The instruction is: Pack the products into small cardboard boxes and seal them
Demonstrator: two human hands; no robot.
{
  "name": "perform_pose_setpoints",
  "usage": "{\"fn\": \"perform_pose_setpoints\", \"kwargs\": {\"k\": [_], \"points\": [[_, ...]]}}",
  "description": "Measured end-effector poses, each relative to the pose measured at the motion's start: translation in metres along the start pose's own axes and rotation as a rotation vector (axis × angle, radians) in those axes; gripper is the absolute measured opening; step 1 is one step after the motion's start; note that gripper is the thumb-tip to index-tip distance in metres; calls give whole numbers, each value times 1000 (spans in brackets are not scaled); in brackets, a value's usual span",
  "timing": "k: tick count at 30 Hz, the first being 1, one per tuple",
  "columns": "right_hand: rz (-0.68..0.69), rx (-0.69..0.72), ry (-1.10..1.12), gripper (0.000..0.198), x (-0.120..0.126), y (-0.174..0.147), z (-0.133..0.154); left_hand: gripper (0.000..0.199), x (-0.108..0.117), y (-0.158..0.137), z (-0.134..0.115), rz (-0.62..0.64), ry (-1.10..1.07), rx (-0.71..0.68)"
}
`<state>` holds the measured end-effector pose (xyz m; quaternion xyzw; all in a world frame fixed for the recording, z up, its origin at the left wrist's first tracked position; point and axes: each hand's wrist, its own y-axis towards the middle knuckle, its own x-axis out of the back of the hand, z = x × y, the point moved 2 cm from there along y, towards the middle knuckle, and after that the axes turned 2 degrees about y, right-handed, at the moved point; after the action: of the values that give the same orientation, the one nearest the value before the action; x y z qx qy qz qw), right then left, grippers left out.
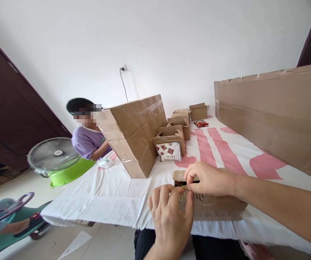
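Observation:
Right in front of me, at the near edge of the table, lies a cardboard box [217,209] with a narrow dark opening in its top. My right hand [212,179] reaches in from the right, its thumb and fingers pinched over that opening. From below, my left hand [170,211] curls its fingers at the box's left end, thumb and index close to the right fingertips. A small yellowish bit shows between the two hands; what it is, and what the fingertips hold, is hidden.
A stacked cardboard wall [134,133] rises left of centre. Beyond it stand open small boxes [198,112], a "Meal" packet [169,151] and a red packet [201,124]. A long cardboard panel [274,108] borders the right. Another person [89,139] sits behind the wall, near a fan [58,153].

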<state>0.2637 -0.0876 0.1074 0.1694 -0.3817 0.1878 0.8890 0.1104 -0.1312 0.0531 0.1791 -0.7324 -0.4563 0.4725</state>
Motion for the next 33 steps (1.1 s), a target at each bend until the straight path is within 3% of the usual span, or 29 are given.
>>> {"fn": "perform_pose_setpoints", "kwargs": {"k": [8, 15, 25, 33], "points": [[49, -255, 32, 6, -2, -2, 3, 6, 4, -1, -4, 49, -103, 32], [-41, -120, -25, 10, -7, -2, 10, 14, 5, 3, 3, 155, -247, 102], [-77, -41, -92, 15, -6, -10, 14, 17, -12, -1, 5, -43, -157, 71], [-65, -33, -130, 14, -6, -13, 17, 16, -13, -6, 17, -95, -86, 21]]}}
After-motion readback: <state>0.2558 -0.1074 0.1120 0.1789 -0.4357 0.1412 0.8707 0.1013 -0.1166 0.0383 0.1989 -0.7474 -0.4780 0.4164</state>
